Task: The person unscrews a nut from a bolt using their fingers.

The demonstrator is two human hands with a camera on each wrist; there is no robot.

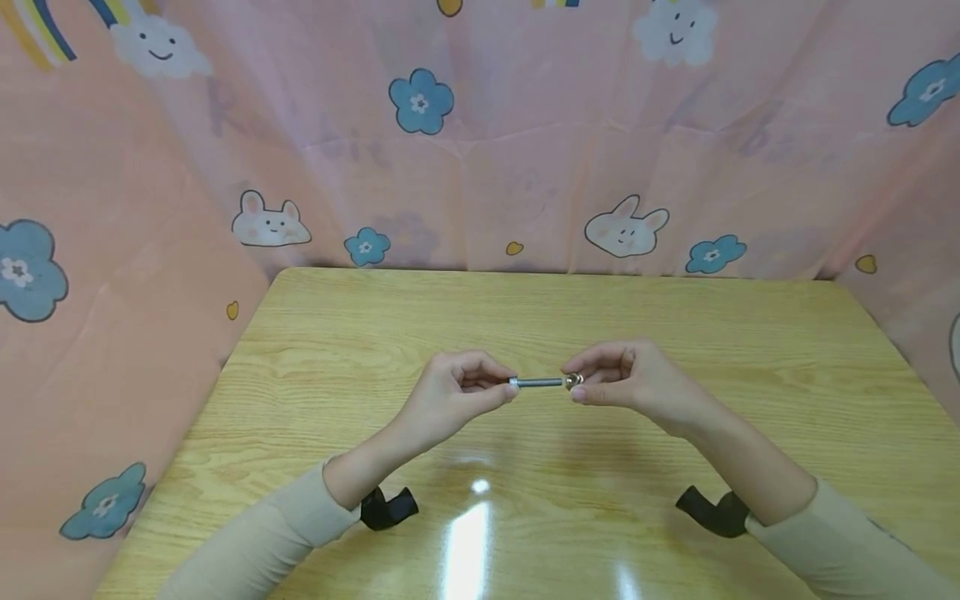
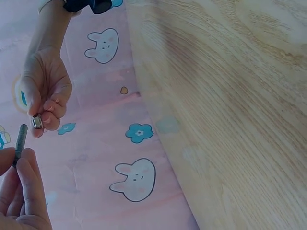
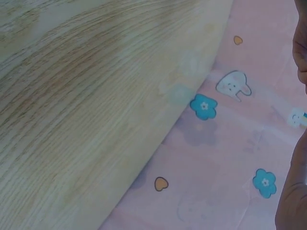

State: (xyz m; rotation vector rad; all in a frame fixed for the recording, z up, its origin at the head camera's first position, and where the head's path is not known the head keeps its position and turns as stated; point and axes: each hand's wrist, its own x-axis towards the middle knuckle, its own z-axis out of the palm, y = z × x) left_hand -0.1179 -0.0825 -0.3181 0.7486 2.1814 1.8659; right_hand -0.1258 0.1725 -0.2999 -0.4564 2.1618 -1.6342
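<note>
A long threaded metal bolt [image 1: 540, 382] lies level between the two hands in the head view. My left hand [image 1: 457, 387] pinches its head end between thumb and fingers. Facing it, my right hand [image 1: 637, 379] pinches a small shiny metal nut [image 1: 573, 381] right at the bolt's free end. From the left wrist, the bolt [image 2: 20, 140] points up out of the left hand [image 2: 26, 191], and a narrow gap separates its tip from the nut [image 2: 37, 121] in the right hand [image 2: 48, 86]. The right wrist view cuts the right hand [image 3: 293, 191] off at its edge.
Both hands are above a light wood-grain table [image 1: 360, 317]. Behind it and along its sides hangs a pink cloth [image 1: 510, 183] printed with flowers, rabbits and clouds. Black straps [image 1: 388, 508] sit at both wrists. Bright light reflections show on the tabletop near the front.
</note>
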